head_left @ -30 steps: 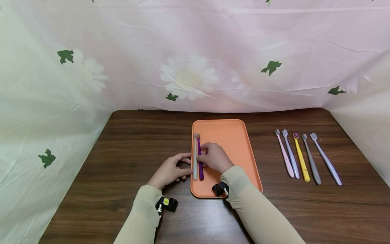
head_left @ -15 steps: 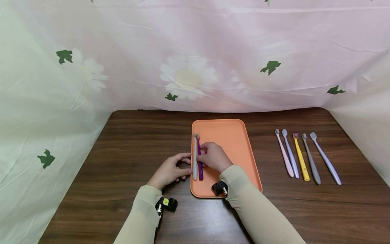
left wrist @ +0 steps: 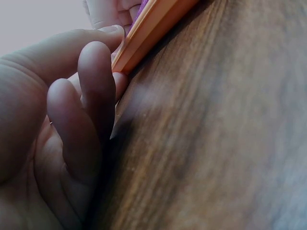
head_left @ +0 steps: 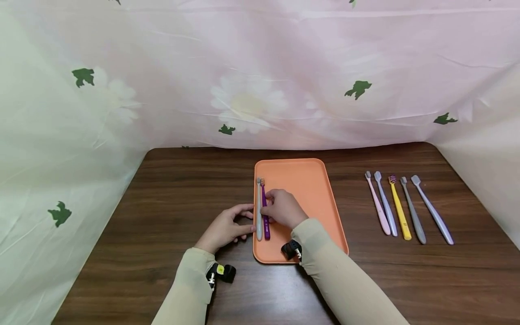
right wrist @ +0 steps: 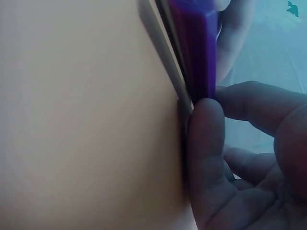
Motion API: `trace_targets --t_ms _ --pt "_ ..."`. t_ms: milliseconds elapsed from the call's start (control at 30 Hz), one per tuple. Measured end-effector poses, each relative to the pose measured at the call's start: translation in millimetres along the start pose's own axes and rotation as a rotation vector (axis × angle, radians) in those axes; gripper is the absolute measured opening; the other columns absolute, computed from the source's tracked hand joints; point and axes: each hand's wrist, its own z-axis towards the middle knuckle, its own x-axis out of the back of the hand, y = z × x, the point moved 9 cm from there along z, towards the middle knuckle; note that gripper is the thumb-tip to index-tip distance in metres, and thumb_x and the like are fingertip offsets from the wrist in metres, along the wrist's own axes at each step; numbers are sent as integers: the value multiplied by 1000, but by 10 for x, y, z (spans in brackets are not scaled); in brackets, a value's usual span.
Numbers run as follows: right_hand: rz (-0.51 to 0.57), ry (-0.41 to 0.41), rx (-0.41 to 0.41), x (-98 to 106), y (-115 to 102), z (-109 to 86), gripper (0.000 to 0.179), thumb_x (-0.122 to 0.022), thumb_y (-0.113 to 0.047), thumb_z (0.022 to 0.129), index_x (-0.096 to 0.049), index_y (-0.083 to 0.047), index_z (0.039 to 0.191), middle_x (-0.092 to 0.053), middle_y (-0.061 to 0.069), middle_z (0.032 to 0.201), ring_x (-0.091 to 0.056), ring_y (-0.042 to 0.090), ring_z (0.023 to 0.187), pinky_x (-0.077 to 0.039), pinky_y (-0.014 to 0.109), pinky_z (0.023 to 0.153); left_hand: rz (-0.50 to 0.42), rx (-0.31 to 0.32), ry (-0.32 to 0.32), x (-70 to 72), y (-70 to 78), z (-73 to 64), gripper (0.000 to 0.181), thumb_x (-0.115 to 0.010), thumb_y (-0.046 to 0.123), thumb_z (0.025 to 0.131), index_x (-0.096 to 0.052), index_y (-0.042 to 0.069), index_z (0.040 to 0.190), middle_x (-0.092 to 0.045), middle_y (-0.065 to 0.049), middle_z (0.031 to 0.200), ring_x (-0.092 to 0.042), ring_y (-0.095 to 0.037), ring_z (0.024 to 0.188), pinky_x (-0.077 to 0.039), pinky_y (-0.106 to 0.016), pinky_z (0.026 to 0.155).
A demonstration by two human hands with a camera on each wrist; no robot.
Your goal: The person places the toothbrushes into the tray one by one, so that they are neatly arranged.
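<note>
My right hand (head_left: 286,208) pinches the handle of a purple toothbrush (head_left: 266,231), which lies lengthwise on an orange tray (head_left: 308,180). In the right wrist view, thumb and finger meet at the purple toothbrush (right wrist: 194,43). Close along its left side, a pale grey toothbrush (head_left: 259,221) lies by the tray's left rim. My left hand (head_left: 223,229) holds that rim, its thumb over the edge. In the left wrist view, the thumb (left wrist: 72,45) is on the tray rim (left wrist: 144,33) and a fingertip is against the outer side below.
To the right on the brown table (head_left: 183,180) lie several toothbrushes in a row: pink (head_left: 378,205), light blue (head_left: 386,205), yellow (head_left: 400,210), dark grey (head_left: 413,212) and a bluish-grey one (head_left: 432,211). A floral cloth (head_left: 252,81) hangs behind the table.
The head view has shifted slightly. Both hands, the tray and the toothbrushes keep the same places relative to each other.
</note>
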Motion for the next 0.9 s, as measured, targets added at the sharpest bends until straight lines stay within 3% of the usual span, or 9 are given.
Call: trace_targets --t_ms 333,900 --pt "6 -6 -17 -3 25 -2 46 -71 -15 81 -56 1 122 -60 6 73 -59 16 54 -51 28 51 5 -8 -17 8 331 -168 55 -70 14 83 -49 11 134 -58 -11 114 -60 -20 63 -48 -33 49" --pt "-4 -12 -16 15 12 -41 41 -72 -19 81 -60 -1 116 -59 6 75 -59 15 56 -49 28 52 5 -1 -24 14 341 -180 55 -70 16 83 -49 11 134 -59 -11 114 -61 -20 64 -48 -33 50"
